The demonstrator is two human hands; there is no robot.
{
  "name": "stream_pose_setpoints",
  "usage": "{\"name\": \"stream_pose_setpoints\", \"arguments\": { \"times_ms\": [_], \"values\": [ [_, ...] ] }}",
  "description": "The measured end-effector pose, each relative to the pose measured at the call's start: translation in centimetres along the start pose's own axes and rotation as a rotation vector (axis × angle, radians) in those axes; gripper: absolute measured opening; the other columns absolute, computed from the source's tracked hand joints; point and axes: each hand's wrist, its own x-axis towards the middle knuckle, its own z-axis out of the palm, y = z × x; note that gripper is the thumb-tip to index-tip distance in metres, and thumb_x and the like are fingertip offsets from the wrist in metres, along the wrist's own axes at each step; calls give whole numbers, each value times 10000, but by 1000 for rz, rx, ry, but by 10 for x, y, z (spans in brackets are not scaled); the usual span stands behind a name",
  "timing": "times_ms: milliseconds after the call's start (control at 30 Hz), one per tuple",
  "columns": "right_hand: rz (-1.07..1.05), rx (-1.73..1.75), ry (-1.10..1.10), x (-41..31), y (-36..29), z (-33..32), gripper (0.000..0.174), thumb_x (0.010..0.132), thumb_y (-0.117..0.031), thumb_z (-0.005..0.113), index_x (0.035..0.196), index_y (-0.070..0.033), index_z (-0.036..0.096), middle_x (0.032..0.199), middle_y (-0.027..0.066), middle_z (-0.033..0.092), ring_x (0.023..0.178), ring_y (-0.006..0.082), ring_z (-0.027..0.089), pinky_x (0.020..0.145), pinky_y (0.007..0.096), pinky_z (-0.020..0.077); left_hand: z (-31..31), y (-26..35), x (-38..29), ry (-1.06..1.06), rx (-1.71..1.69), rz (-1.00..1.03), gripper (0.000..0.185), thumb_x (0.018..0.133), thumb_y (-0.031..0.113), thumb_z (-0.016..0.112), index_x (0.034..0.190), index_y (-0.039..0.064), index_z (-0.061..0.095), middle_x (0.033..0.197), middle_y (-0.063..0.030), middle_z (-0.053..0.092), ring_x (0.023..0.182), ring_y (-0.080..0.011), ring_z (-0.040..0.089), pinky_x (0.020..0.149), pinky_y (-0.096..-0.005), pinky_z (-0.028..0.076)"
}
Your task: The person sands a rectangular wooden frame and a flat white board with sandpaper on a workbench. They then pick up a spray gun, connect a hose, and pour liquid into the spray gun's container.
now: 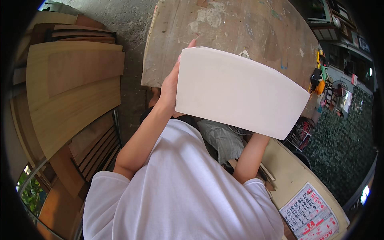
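Note:
A stack of white paper sheets [240, 90] is held up in front of me over the near edge of the worktable. Its far edge shows thin layers, but I cannot tell how many sheets there are. My left hand [171, 85] grips the short left side, fingers along the edge and partly hidden underneath. My right forearm [252, 156] reaches under the near right part of the stack, and the paper hides that hand. Beyond the paper lies the worn wooden tabletop [168, 39], with paint marks and a small pale scrap [244, 54] on it.
Wood panels [75, 72] lean on a black metal rack [96, 150] at my left. A crumpled plastic bag [222, 138] and part of a fan [240, 130] are below the paper. Tape rolls [321, 85] hang at the table's right edge. A calendar [312, 213] lies on a beige board [288, 168].

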Motion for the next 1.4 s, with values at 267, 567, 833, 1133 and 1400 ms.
{"name": "stream_pose_setpoints", "arguments": {
  "times_ms": [267, 567, 833, 1133, 1400],
  "values": [
    [-1, 9, 14, -10, 1, -1, 596, 1099, -476, 439, 1421, 9, 566, 1342, 107, 635, 1200, 174, 611, 1009, 309, 486, 10, 10, -11, 91, 25, -17, 647, 1099, 394, 294, 1642, 55, 202, 1717, -65, 181, 1558, -233, 229, 1263, -369, 228],
    [-12, 18, 27, -15, 1, -4, 580, 1102, -464, 435, 1414, 6, 573, 1333, 108, 638, 1198, 179, 611, 1008, 313, 486, -11, 3, -14, 43, -9, -11, 647, 1109, 434, 305, 1660, 114, 193, 1699, -72, 241, 1534, -232, 285, 1247, -356, 256],
    [-19, 15, 48, -19, -2, -13, 567, 1105, -454, 431, 1407, 2, 579, 1325, 110, 641, 1196, 184, 611, 1006, 316, 485, -29, -8, -13, 30, -65, 2, 639, 1100, 353, 286, 1637, 18, 198, 1726, -60, 174, 1559, -231, 236, 1270, -361, 221],
    [-23, 13, 61, -26, -1, -16, 552, 1108, -442, 427, 1400, -2, 586, 1315, 112, 643, 1193, 189, 610, 1005, 321, 485, -42, -13, -14, 22, -110, -16, 612, 1101, 316, 301, 1621, -1, 243, 1727, -53, 176, 1562, -226, 230, 1273, -356, 220],
    [-14, 12, 38, -31, 10, -4, 539, 1111, -432, 423, 1394, -5, 593, 1307, 113, 646, 1191, 193, 610, 1004, 324, 485, -60, -8, -26, 123, -42, -13, 600, 1100, 297, 320, 1615, -5, 261, 1716, -54, 217, 1543, -218, 280, 1259, -352, 262]
  ]
}}
